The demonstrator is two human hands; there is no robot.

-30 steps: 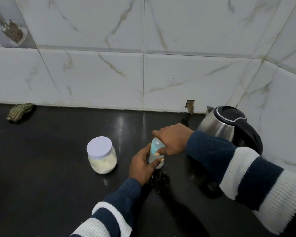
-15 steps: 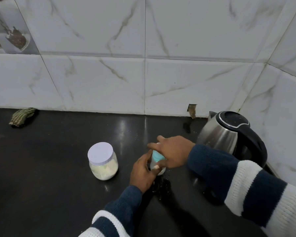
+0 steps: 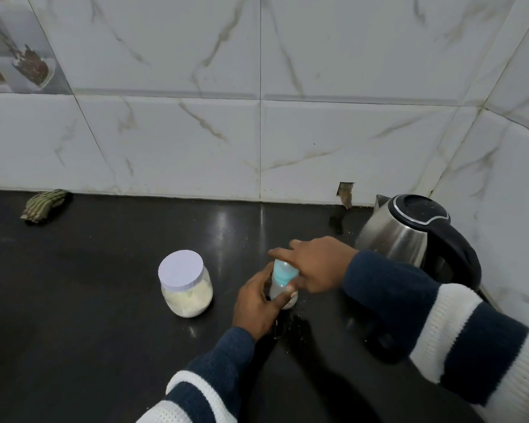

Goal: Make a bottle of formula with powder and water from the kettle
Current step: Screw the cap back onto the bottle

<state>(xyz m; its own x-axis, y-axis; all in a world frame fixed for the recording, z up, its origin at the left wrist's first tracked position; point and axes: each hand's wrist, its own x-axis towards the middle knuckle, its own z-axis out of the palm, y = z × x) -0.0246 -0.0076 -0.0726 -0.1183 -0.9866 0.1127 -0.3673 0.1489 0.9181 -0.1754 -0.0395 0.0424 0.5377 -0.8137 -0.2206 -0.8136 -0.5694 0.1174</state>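
Home kitchen corner: a polished black stone worktop (image 3: 89,300) runs beneath glossy white, marble-look wall tiles (image 3: 348,56), with 1 printed picture tile (image 3: 19,56) at upper left. A steel electric kettle (image 3: 400,236) with a black lid and handle stands where the 2 walls meet. Near it are a lidded jar (image 3: 185,283) of pale powder and a baby bottle (image 3: 280,277). A crumpled striped cloth (image 3: 45,205) lies against the wall.

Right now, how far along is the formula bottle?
Done: nothing I can confirm; the jar is lidded and the kettle stands closed. In hand: the left hand grips the bottle, the right hand grips its teal top, opening or closing I cannot tell. Left: the bottle's contents are hidden, so powder and water may both remain.
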